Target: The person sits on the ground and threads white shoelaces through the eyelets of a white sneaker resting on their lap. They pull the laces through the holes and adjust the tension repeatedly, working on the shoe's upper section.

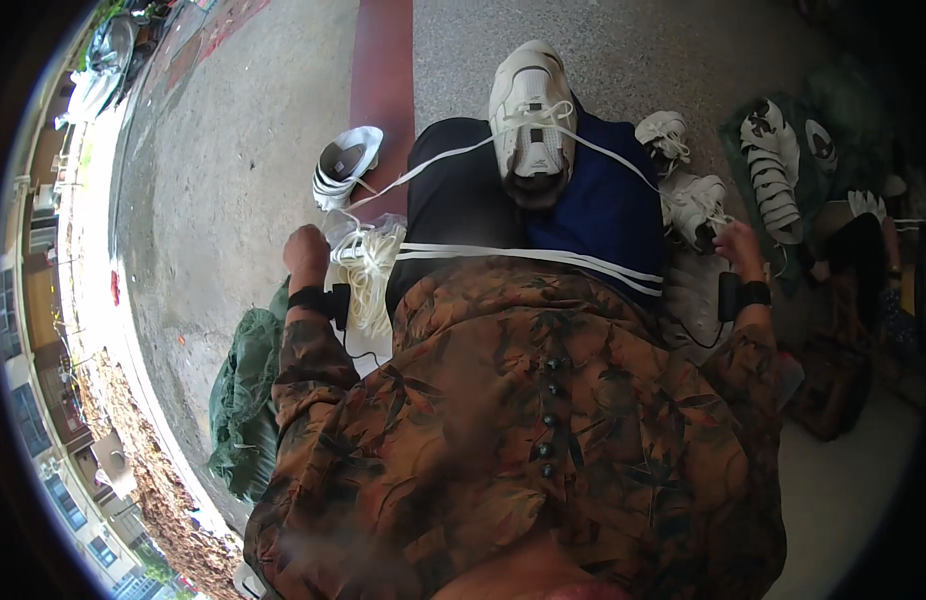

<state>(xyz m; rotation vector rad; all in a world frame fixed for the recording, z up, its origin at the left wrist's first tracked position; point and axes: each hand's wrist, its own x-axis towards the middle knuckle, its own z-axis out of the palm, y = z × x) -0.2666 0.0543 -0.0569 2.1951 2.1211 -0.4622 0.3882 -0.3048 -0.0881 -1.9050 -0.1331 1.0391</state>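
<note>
Left hand (306, 255), curled and held out wide, sits beside bundled laces (369, 260); its grip I cannot tell. The white shoe (532, 95) rests on the lap (448, 190), its lace (451, 153) trailing both ways: lacing looks partly done, the ends seemingly left to secure. The right hand (740, 250), also wide, has bent fingers, hold unclear.

A white sneaker (529, 95) lay over the person's knees (451, 195), toe to the far side, its lace (458, 154) running out left and right. Loose white strips (523, 254) crossed the lap nearer. The left hand (307, 252) was beside a lace bundle (368, 265), the right hand (743, 246) near more white shoes (695, 205)
</note>
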